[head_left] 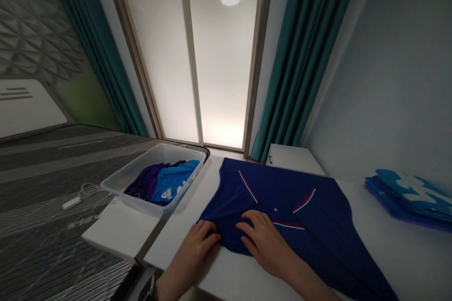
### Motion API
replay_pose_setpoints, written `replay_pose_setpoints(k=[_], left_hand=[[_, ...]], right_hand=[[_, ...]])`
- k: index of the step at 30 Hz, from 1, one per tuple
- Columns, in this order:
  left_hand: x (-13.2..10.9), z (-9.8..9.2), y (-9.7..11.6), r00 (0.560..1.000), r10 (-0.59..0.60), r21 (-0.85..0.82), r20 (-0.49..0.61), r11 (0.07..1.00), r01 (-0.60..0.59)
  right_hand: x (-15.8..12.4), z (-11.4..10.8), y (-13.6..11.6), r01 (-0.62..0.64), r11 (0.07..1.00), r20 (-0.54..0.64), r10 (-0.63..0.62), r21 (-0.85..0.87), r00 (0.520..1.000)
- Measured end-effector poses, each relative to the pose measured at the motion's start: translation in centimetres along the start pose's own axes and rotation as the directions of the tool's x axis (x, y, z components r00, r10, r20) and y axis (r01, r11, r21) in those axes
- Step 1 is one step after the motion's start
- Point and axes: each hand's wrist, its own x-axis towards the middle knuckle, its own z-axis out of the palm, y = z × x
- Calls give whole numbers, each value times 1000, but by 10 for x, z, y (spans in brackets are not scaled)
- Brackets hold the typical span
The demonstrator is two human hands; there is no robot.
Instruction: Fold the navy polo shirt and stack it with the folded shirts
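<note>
A navy blue polo shirt [282, 183] lies spread on the white table [229, 275], with white-and-red striped trim and one pale button showing. My left hand [199, 247] is at the shirt's near left edge, fingers curled and thumb close to them, gripping the fabric there. On the shirt to the right of it rests my right hand [264, 242], its fingers apart and touching the cloth. Part of the shirt's near side is hidden under my right forearm.
A translucent plastic bin [118, 193] at the left holds purple and bright blue clothes. Folded blue garments [406, 197] are stacked at the right by the wall. A white cabinet [296, 157] stands beyond the table. A white power strip [72, 203] with a cable lies left of the bin.
</note>
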Motion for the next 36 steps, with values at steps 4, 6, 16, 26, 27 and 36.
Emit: replay_pose_setpoints(k=[4, 6, 16, 26, 27, 36], left_hand=[[0, -1, 0, 1000, -2, -6, 5, 1000, 2], [1, -3, -2, 999, 16, 13, 35, 1000, -17], [12, -4, -2, 994, -50, 93, 95, 995, 41], [9, 3, -3, 989, -115, -43, 92, 992, 119], [9, 4, -4, 989, -118, -41, 93, 992, 122], [11, 6, -7, 991, -121, 10, 60, 993, 120]], right_hand=[[10, 3, -17, 86, 996, 70, -88, 31, 994], [15, 11, -21, 86, 996, 104, -85, -10, 991], [18, 31, -18, -39, 998, 13, 39, -56, 999], [20, 38, -17, -43, 995, 5, 43, -95, 999], [20, 38, -17, -44, 995, 7, 44, -90, 999], [16, 15, -12, -32, 998, 71, 28, 57, 997]])
